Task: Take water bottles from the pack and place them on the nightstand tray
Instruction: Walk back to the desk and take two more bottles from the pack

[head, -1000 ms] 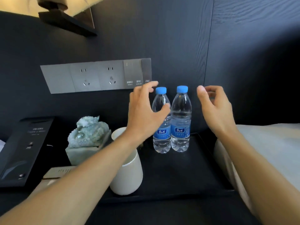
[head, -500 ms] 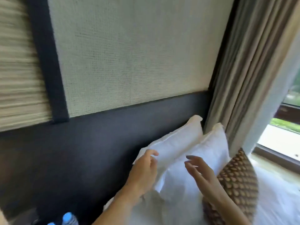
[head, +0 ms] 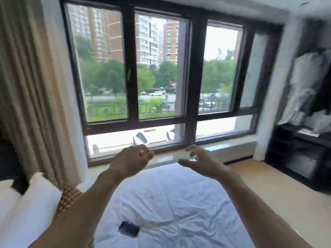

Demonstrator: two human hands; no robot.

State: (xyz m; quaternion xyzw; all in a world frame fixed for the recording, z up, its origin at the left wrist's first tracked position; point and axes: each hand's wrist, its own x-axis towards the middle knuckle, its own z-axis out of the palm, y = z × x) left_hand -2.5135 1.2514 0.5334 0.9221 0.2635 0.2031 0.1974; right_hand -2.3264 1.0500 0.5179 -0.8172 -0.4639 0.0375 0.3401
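Observation:
No bottle, pack, tray or nightstand is in view now. My left hand (head: 131,161) and my right hand (head: 202,161) are both stretched out in front of me above the white bed (head: 170,199), a little apart from each other. Each hand has its fingers loosely curled and spread, and neither holds anything. The picture is blurred from movement.
A small dark flat object (head: 129,228) lies on the bed sheet. White pillows (head: 26,203) and a brown patterned cushion (head: 69,196) are at the left. A large window (head: 161,77) fills the far wall, a curtain (head: 32,86) hangs left, dark shelving (head: 300,149) stands right.
The view has swung right, from the two bottles on the nightstand tray, past the pillows, to the window and bed. Both hands left the bottles and stayed empty in front of me.

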